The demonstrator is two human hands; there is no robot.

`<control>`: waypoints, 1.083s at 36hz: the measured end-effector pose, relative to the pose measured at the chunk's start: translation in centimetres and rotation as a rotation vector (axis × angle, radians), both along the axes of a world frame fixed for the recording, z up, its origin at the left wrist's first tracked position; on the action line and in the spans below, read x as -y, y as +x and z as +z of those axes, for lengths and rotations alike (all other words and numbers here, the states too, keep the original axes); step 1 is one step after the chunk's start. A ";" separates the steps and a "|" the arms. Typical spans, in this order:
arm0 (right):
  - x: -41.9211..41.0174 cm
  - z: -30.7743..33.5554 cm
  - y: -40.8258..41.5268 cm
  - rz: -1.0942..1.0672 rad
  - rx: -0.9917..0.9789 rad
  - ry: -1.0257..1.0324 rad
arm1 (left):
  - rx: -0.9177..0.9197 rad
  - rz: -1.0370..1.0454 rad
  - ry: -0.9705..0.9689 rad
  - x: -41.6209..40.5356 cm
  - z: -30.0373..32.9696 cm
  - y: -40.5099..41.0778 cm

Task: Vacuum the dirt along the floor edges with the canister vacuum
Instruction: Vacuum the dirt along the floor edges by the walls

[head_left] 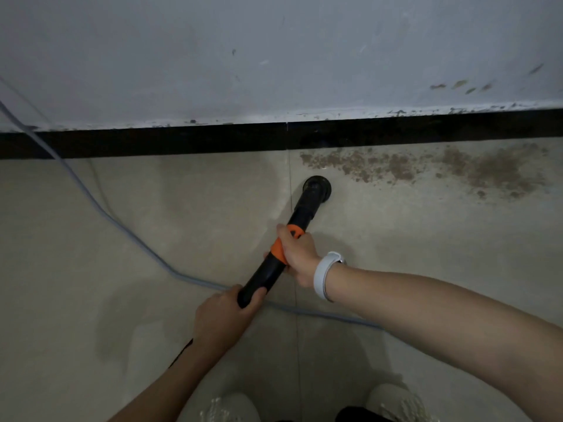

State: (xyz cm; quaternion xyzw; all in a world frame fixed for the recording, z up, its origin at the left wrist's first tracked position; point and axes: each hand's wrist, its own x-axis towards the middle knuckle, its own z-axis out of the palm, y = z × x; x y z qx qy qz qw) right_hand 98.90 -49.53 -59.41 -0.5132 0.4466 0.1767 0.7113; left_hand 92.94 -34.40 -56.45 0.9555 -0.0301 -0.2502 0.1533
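1. A thin grey cable (100,205) runs from the upper left down across the beige tiled floor (91,269), passing beneath both forearms.
2. The left hand (224,316) is wrapped around the rear end of the black plastic vacuum tube (274,260).
3. The right hand (297,254) grips the tube's orange collar (278,249); a white wristband (324,275) sits on that wrist.
4. The tube's round black nozzle (316,185) rests on the floor, near the black skirting strip (152,141) below the white wall (274,56).
5. Brown loose dirt (426,167) lies along the skirting, starting just above-right of the nozzle and extending right.
6. Two pale shoes (396,403) show at the bottom edge.
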 end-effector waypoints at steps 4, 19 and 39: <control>-2.5 -0.5 -3.5 0.004 -0.031 0.012 | -0.006 -0.047 0.022 -3.1 -0.5 -2.4; -5.3 1.2 -2.1 0.113 -0.062 0.031 | 0.068 0.002 0.073 -6.0 -0.2 -2.8; -1.8 1.1 1.0 -0.008 0.021 -0.096 | -0.077 0.065 -0.134 -1.4 -0.3 0.7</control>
